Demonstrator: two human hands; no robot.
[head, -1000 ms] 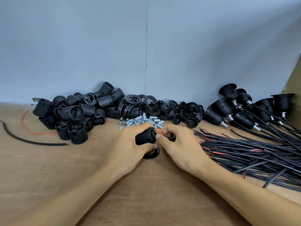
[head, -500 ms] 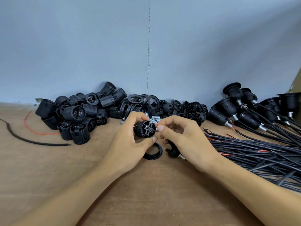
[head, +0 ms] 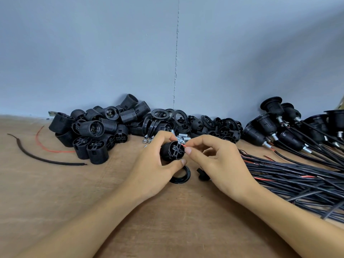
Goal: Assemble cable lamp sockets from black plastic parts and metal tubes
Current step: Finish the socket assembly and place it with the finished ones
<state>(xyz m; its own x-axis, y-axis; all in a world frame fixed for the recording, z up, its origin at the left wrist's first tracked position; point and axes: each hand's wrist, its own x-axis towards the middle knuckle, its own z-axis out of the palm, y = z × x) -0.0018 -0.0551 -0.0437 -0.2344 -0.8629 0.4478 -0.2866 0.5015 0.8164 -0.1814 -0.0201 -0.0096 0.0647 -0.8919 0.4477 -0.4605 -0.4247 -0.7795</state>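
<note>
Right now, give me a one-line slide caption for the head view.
Left hand holds a black socket body while right hand feeds a red wire into it.

Left hand point(head: 152, 164) curled in a grip, right hand point(head: 217, 162) fingertips pinched

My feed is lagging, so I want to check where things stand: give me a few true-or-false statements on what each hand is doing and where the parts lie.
1. The left hand holds a black socket body off the table. True.
2. The right hand pinches a metal tube. False: it pinches a thin red wire at the socket's end.
3. A black ring lies on the table under the hands. True.
4. The metal tubes are piled at the far left. False: they lie just behind the hands, mid-table.
5. The bundle of black cables lies on the right. True.
</note>
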